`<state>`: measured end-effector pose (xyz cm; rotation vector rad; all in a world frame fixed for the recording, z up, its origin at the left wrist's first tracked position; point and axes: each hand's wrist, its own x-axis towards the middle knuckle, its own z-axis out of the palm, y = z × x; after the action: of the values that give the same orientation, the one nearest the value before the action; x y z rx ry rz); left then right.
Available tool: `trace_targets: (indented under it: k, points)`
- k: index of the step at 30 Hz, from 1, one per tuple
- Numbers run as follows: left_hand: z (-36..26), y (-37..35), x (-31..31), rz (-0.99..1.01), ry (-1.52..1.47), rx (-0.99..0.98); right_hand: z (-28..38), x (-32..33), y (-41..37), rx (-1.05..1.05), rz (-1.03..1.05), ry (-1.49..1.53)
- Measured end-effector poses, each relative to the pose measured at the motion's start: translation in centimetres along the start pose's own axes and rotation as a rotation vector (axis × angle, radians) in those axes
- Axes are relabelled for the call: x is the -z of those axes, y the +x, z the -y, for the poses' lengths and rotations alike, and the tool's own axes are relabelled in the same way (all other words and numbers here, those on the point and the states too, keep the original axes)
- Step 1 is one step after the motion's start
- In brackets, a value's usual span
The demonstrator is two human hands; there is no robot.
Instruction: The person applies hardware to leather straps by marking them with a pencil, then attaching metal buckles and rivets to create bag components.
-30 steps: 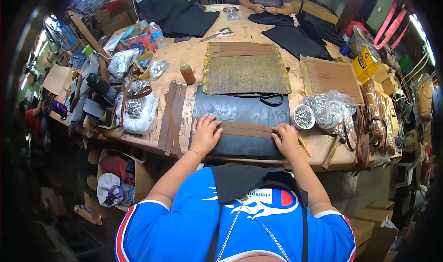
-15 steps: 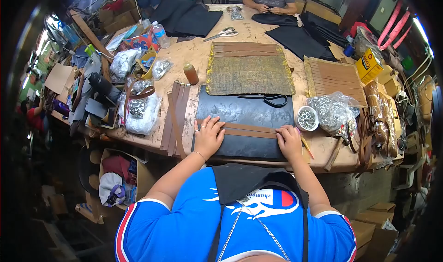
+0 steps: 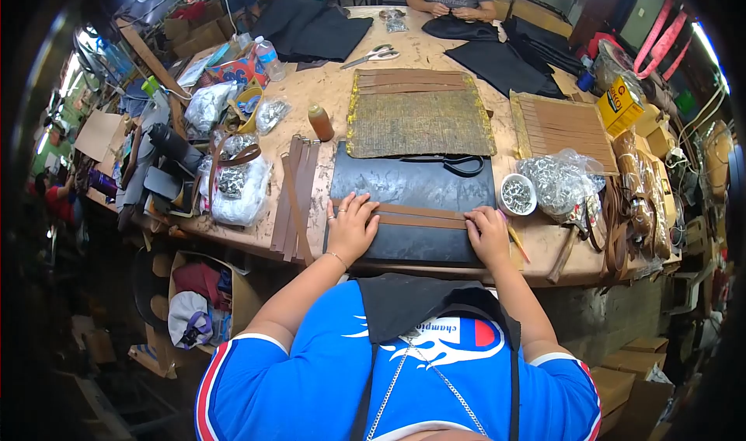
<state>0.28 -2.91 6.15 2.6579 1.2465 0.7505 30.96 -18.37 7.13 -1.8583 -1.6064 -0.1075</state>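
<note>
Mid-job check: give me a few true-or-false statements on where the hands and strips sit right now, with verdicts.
1. The left hand and right hand rest at opposite ends of the brown leather strips. True.
2. The strips lie on bare wood. False: they lie on the dark slab.
3. A cup of metal fittings stands just right of the slab. True.
4. The black-handled scissors are in the right hand. False: they lie untouched near the slab's far edge.
</note>
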Motion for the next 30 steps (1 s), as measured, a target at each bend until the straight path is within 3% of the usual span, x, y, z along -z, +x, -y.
trace_targets:
  k: [30]
  points:
    - [0.06, 0.08, 0.16, 0.026, 0.0, 0.002, 0.18, 0.17, -0.18, 0.008, -0.014, 0.001]
